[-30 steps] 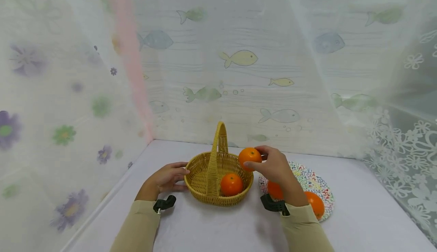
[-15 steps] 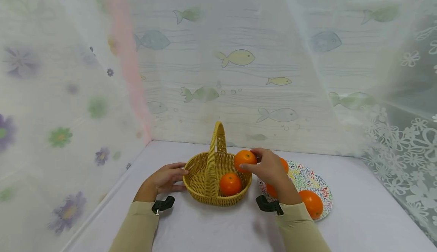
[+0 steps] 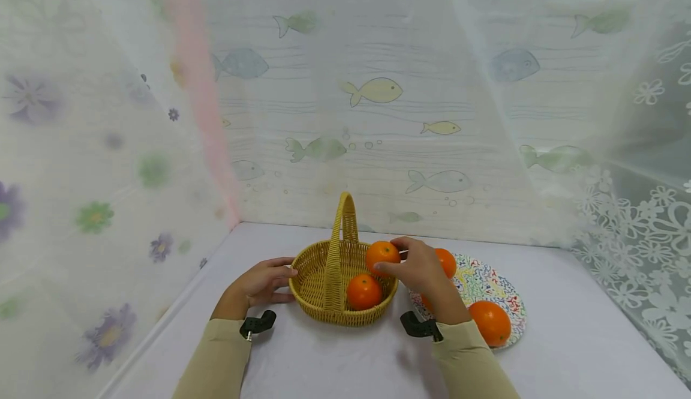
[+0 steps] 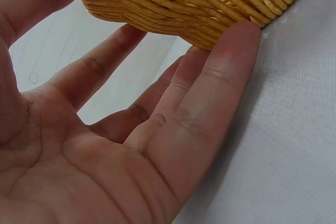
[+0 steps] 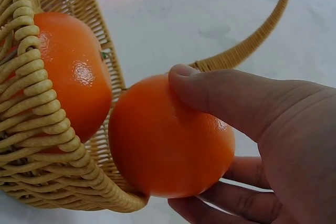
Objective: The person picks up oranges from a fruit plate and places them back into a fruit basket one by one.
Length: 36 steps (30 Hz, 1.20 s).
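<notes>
The left hand (image 3: pixel 264 284) rests its outstretched fingers against the left side of a yellow wicker basket (image 3: pixel 313 309), thumb up at the rim. In the left wrist view those fingers (image 4: pixel 210 103) touch the woven wall (image 4: pixel 168 3) close over the cloth. The right hand (image 3: pixel 423 267) grips an orange (image 5: pixel 163 145) between thumb and fingers, at the basket's right rim. A second orange (image 3: pixel 364 292) lies inside the basket, right of the arched handle (image 3: pixel 333 267); in the right wrist view it sits just beyond the held one.
To the right stands a round plate (image 3: pixel 480 276) with a multicoloured pattern. It bears oranges, one at the back (image 3: pixel 445 262), one in front (image 3: pixel 490 323), another mostly behind the right wrist. White tablecloth lies underneath; printed curtains (image 3: pixel 378 147) rise behind and at both sides.
The right hand has moved left and slightly down with its orange, over the basket's right side. More of the plate's back orange shows. The left hand keeps its place at the basket.
</notes>
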Tool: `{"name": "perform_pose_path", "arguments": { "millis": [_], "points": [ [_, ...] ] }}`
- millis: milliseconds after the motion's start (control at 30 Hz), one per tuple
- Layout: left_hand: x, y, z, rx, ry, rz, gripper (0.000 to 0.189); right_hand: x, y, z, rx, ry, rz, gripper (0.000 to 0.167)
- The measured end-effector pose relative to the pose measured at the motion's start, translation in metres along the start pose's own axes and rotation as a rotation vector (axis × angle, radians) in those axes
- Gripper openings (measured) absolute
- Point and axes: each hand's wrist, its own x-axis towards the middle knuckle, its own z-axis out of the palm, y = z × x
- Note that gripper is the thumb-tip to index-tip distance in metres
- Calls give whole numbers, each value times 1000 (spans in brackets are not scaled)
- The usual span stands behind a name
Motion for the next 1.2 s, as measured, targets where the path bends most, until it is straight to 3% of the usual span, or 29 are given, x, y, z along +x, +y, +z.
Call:
{"name": "perform_pose_path", "arguments": {
  "millis": [867, 1200],
  "points": [
    [-1, 1, 0, -5, 7, -3, 62, -1, -3, 12, -24, -8, -6, 67],
    [-1, 1, 1, -5, 12, -2, 62, -2, -2, 14, -5, -45, 18, 67]
  ]
}}
